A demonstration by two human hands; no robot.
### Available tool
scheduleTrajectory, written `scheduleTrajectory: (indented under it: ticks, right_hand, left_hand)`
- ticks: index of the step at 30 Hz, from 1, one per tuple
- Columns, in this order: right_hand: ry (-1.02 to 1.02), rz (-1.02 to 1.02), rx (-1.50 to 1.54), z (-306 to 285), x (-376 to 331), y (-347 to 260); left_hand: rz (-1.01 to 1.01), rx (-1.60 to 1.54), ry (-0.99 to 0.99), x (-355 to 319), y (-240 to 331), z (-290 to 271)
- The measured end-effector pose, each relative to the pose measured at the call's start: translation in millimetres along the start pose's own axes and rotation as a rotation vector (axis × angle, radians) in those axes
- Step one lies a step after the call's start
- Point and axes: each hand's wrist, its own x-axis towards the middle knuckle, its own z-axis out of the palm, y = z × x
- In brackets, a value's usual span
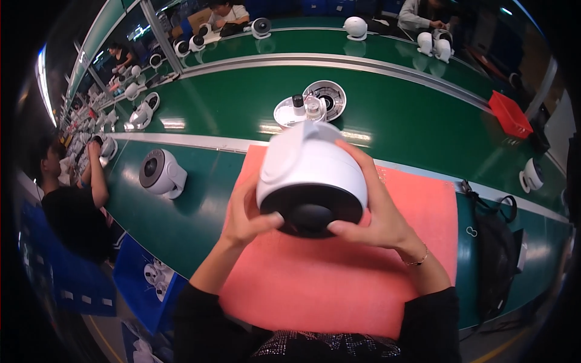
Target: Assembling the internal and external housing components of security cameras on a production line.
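Between both hands I hold a round white security camera (321, 163) with a black front face, tilted so the lens side points toward me. My left hand (247, 215) grips its left side, thumb at the edge of the black face. On the other side my right hand (378, 209) is wrapped round the housing, its thumb also on the black rim. The camera is raised over a pink foam mat (339, 284). Just beyond it, on the green line, lies an opened white housing (327, 100) with inner parts showing.
Another white camera (163, 173) stands on the bench to the left, and one more (532, 175) at far right. A black bag (493, 260) lies right of the mat. A red bin (510, 115) is at back right. A co-worker (75, 199) sits at left beside a blue crate (142, 284).
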Motion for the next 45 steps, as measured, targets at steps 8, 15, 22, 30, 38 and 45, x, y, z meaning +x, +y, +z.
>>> scheduleTrajectory:
  ticks: [8, 15, 22, 30, 38, 45]
  right_hand:
    - [0.274, -0.005, -0.163, 8, -4, 4]
    - [0.5, 0.193, 0.184, -37, -11, 17]
    - [0.879, 0.522, 1.026, -147, -44, 78]
    - [1.065, 0.557, 0.749, -193, -78, 146]
    - [0.459, 0.205, -0.594, -132, -65, 126]
    - [0.414, -0.109, -0.998, -122, -67, 109]
  left_hand:
    - [0.011, -0.671, 0.391, 41, -89, 43]
    - [-0.215, -0.34, 0.261, 90, -41, 92]
    - [-0.272, -0.501, 0.192, 116, -103, 112]
    - [-0.316, -0.588, 0.528, 159, -170, 113]
    - [-0.212, -0.377, 0.482, 136, -130, 84]
    - [-0.229, -0.245, 0.485, 92, -72, 60]
